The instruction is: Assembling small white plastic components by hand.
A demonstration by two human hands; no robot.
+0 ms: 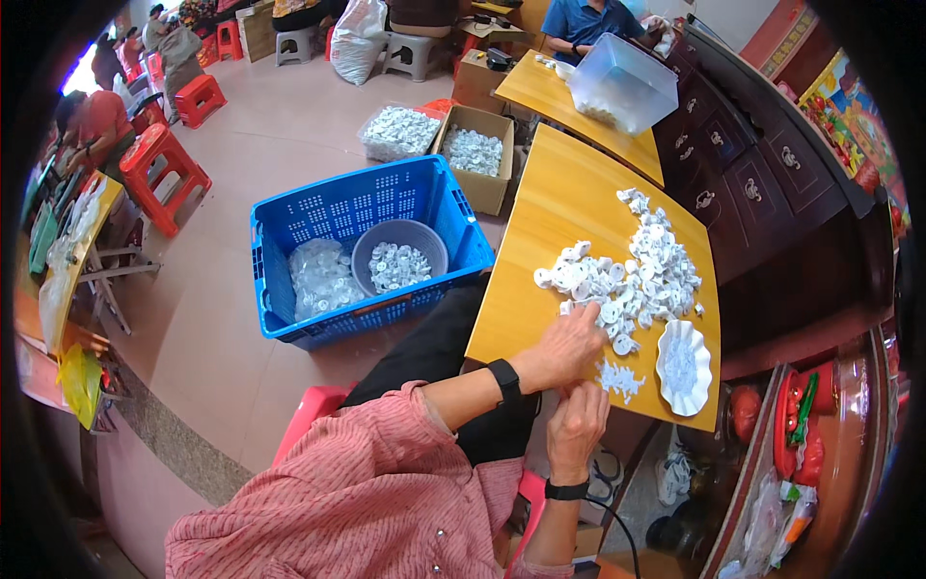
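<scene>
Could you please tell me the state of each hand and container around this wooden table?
left hand: resting on the pile of white parts
right hand: closed, contents hidden
white scalloped dish: holds small pieces
blue crate: open, holds a grey bowl

White parts [632, 280], blue crate [362, 207], yellow table [540, 289]

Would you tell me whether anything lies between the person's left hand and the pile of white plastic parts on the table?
Nothing visible does: the left hand rests at the near edge of the pile of white parts, fingers touching it.
</scene>
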